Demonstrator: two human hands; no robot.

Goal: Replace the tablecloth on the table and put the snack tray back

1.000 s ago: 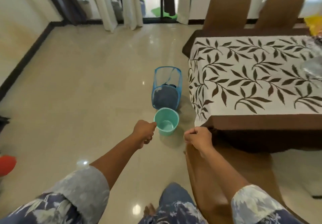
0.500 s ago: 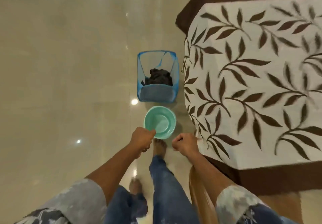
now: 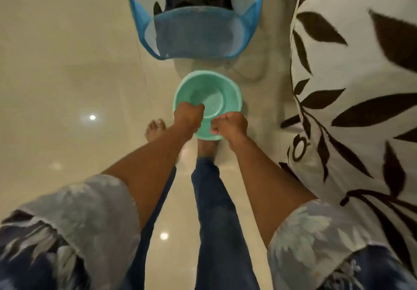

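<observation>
Basically left hand and right hand are fists over the basin, fingers curled in, nothing seen held. Tablecloth is draped right of basin, probably soft, light, floppy; grab its hanging edge.

The floor is glossy polished tile (lamp glints mirror in it). The basin is smooth plastic, the laundry hamper fine mesh fabric, the tablecloth matt printed cloth.
</observation>
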